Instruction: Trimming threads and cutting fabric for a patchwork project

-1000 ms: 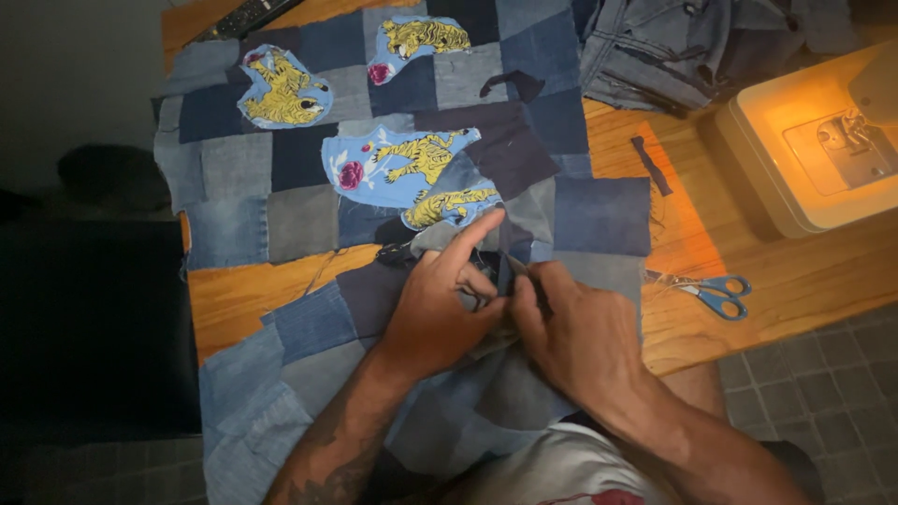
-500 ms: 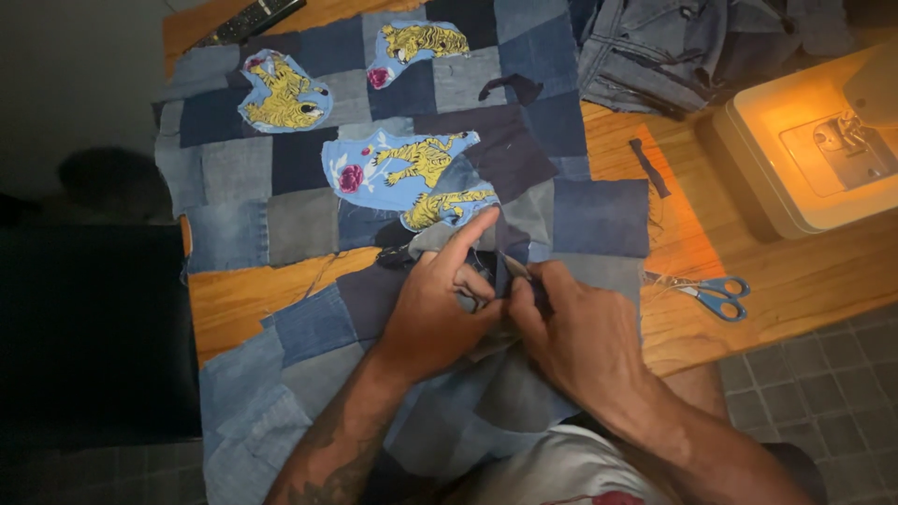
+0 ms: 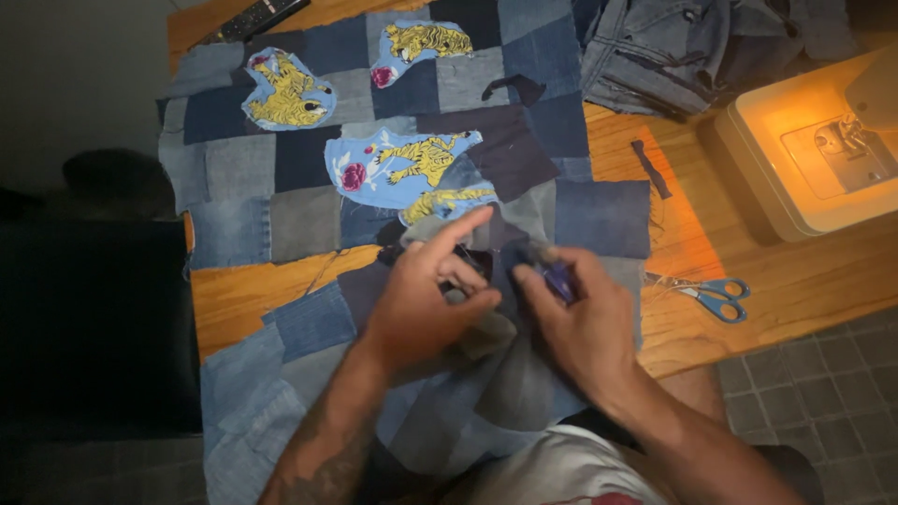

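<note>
Barely shifted since a second ago: left hand (image 3: 426, 304) pinching the patchwork denim quilt (image 3: 309, 196) at table centre, forefinger pointing to one o'clock, right hand (image 3: 585, 323) closed on a small blue-handled tool (image 3: 559, 281), its long axis running eleven to five, so seam work continuing.

Left hand (image 3: 426, 299) index extended, right hand (image 3: 585, 323) fingers curled, seemingly pinching, forearms converging, hands close together
</note>
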